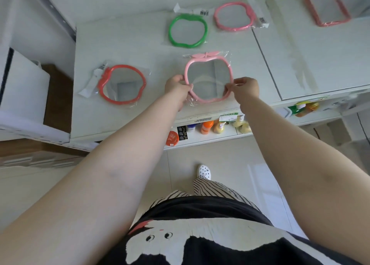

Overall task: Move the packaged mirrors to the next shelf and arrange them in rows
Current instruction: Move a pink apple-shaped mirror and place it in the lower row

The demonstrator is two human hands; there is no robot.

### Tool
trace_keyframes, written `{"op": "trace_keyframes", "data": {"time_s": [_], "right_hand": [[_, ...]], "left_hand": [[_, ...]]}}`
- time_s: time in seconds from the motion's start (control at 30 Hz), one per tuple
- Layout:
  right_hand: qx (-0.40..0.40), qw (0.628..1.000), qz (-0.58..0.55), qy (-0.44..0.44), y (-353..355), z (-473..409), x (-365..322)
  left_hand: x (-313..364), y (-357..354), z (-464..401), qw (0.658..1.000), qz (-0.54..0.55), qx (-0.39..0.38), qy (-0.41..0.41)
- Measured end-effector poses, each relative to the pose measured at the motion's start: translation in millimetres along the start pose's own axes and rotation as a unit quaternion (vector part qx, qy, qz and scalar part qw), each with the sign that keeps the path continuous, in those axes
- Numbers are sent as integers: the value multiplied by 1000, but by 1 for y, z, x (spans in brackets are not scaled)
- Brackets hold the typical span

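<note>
Both hands are gripping the pale pink mirror (209, 78) on the near shelf top (128, 44): left hand (177, 86) pinching its left rim, right hand (245, 89) pinching its right rim. Red mirror (122, 84) is lying left; green mirror (187, 31) is lying farther back.

My arms are bare, no sleeves showing; I wear a black top (200, 244) with a white cartoon print, striped trousers (216, 190), and a white perforated clog (204, 171).
</note>
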State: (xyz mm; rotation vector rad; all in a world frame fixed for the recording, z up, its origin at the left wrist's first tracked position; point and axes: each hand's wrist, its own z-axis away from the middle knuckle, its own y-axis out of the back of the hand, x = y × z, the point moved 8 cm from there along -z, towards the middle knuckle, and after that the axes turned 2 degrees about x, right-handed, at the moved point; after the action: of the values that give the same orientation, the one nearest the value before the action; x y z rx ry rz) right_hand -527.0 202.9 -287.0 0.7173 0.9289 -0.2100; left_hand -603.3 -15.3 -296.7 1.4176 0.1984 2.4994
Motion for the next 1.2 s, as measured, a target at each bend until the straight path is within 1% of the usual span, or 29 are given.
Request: {"op": "trace_keyframes", "data": {"time_s": [0.1, 0.17, 0.23, 0.3, 0.43, 0.6, 0.7, 0.87, 1.1, 1.2], "right_hand": [[29, 1000, -2, 7, 16, 29, 12], [45, 999, -23, 3, 24, 50, 24], [65, 996, -58, -12, 34, 66, 39], [84, 994, -69, -33, 46, 80, 56], [120, 988, -79, -59, 78, 98, 90], [158, 980, -90, -82, 123, 107, 125], [181, 973, -108, -97, 155, 105, 147], [211, 965, -122, -101, 226, 96, 189], [221, 963, -109, -108, 342, 69, 254], [219, 964, -104, -113, 382, 57, 276]], "left_hand": [[-4, 0, 14, 999, -9, -19, -30], [-8, -3, 24, 998, -15, -31, -45], [-13, -9, 36, 997, -9, -49, -54], [-20, -18, 47, 996, -1, -71, -59], [-32, -48, 71, 991, -5, -121, -54], [-31, -97, 99, 982, -37, -165, -79], [-34, -134, 113, 978, -35, -195, -71], [-35, -214, 147, 972, -35, -222, -73], [-49, -343, 199, 970, -42, -231, -68], [-53, -386, 212, 971, -53, -225, -64]]}}
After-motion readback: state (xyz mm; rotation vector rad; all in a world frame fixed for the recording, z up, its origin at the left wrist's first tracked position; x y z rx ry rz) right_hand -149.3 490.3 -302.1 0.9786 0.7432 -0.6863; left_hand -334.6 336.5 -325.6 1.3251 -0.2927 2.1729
